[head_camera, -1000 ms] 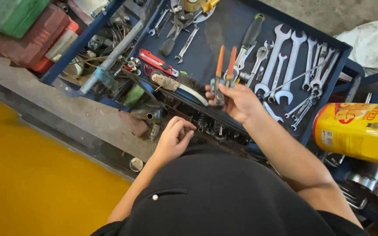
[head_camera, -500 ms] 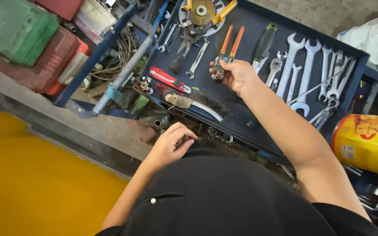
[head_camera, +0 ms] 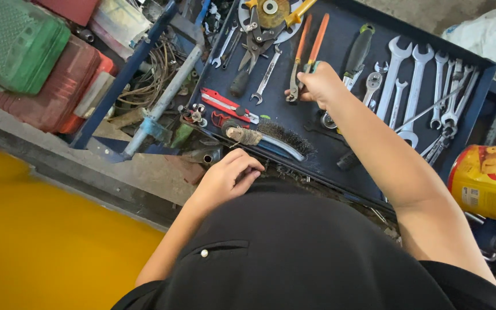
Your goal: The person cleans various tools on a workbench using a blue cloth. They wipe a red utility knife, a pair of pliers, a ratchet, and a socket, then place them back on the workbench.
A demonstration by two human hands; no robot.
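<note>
Your right hand (head_camera: 318, 82) closed its fingers on the orange-handled pliers (head_camera: 304, 54) in the blue tool tray (head_camera: 340, 132); your left hand (head_camera: 228, 178), fingers curled and empty, rested at the tray's edge.

2 hands (head_camera: 228, 178), 1 wire brush (head_camera: 271, 139), 1 yellow can (head_camera: 486, 183).

Tool tray (head_camera: 340, 23) dark blue. Pliers (head_camera: 307, 43) handles orange. Spanners (head_camera: 414, 80) silver. Screwdriver (head_camera: 358, 49) black with green tip. Utility knife (head_camera: 225, 104) red. Can (head_camera: 486, 183) yellow with red. Cases on far left: green case (head_camera: 15, 46), red case (head_camera: 58, 92). Floor (head_camera: 41, 247) near left yellow.
</note>
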